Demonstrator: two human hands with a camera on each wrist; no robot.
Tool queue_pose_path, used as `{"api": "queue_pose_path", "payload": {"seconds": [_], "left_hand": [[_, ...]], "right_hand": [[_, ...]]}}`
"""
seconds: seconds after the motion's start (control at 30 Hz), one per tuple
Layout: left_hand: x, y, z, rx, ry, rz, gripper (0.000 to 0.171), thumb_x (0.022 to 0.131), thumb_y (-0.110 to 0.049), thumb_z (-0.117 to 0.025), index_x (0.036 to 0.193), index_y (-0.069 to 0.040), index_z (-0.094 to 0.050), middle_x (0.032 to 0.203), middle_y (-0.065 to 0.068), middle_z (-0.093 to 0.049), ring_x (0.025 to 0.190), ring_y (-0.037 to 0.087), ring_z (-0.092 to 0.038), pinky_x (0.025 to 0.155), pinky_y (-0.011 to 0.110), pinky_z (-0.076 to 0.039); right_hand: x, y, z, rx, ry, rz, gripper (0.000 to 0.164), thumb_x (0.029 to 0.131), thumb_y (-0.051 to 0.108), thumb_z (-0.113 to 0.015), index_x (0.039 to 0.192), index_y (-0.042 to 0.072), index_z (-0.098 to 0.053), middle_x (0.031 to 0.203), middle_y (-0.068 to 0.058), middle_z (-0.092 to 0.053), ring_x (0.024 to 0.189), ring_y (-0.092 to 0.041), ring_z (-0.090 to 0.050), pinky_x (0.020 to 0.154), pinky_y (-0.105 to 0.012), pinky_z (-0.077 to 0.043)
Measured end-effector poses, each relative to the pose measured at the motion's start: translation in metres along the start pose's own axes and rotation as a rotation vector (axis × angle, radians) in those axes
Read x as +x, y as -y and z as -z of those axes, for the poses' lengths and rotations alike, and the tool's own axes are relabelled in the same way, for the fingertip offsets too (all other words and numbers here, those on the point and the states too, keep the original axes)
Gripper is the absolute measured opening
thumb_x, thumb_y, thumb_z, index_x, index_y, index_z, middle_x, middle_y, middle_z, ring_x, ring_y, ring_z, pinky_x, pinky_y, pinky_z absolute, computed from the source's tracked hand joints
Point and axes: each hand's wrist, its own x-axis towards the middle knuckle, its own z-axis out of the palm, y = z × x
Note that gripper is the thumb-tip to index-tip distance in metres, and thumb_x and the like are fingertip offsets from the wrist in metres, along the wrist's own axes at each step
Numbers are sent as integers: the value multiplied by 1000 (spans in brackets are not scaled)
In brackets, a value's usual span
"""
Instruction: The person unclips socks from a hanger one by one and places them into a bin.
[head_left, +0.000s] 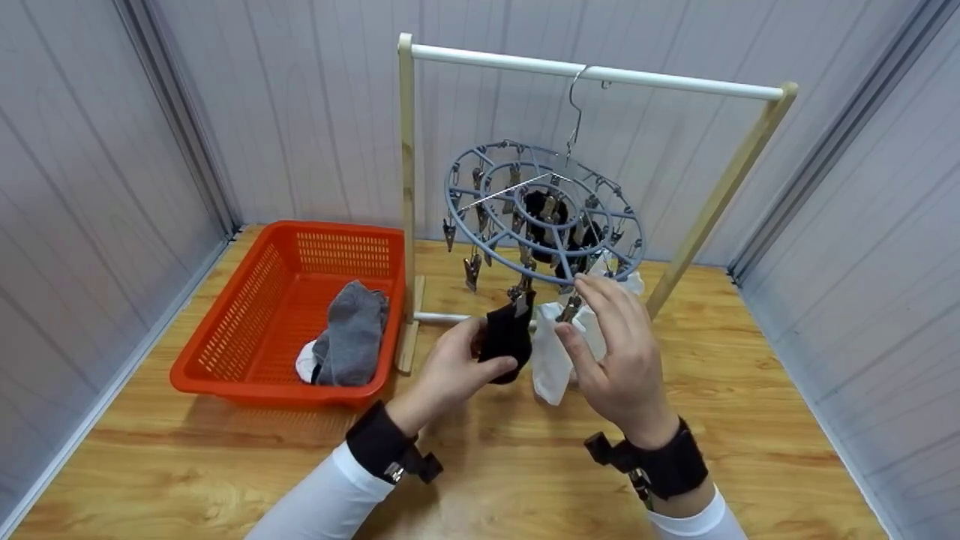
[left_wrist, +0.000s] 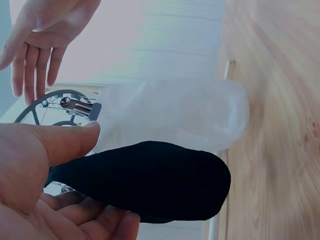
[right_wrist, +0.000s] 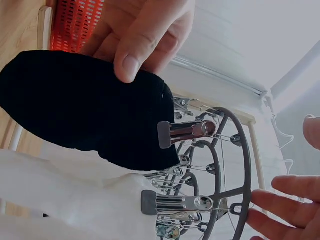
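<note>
A black sock (head_left: 508,341) hangs from a metal clip (right_wrist: 187,131) on the edge of the round grey clip hanger (head_left: 495,259). My left hand (head_left: 450,367) holds this sock with the thumb on one face and the fingers behind it. To its right a white sock (left_wrist: 175,110) hangs from a neighbouring clip. My right hand (head_left: 619,360) has its fingers extended and spread; the fingertips (right_wrist: 257,200) are at the hanger's rim, and nothing is held in that hand. More black socks (head_left: 546,214) hang toward the back, partly hidden by the hanger.
On the left stands an orange basket (head_left: 225,330) with a grey sock (head_left: 352,337) and a bit of white and black cloth in it. The hanger hooks over the white bar (head_left: 495,60) of a wooden stand (head_left: 407,187). Unused clips (head_left: 472,271) dangle at the hanger's left.
</note>
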Motion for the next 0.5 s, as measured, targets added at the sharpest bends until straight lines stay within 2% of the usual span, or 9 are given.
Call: {"api": "queue_pose_path", "payload": {"seconds": [0.13,0.27,0.5], "left_hand": [[0,0,0,3,-10,-13,43,93,-19,-91,125,0,-71,117,14,-75,106,31,-70,94,52,-58],[-1,-2,0,-7,-5,-19,40,93,-14,-90,125,1,-72,119,16,-76,108,32,-71,96,54,-58],[-4,-7,0,-35,46,-56,39,92,-9,-88,127,2,-73,120,17,-77,110,33,-73,97,53,-59]], "right_hand": [[2,3,0,23,-44,56,55,116,40,-63,140,-9,-69,141,-25,-69,133,-45,-63,124,-45,-41],[4,5,-2,68,-99,90,49,114,36,-66,135,-8,-73,135,-24,-73,128,-44,-65,120,-44,-44],[2,5,-6,117,-131,104,43,113,33,-68,127,-7,-77,122,-22,-76,114,-42,-69,111,-38,-49]]}}
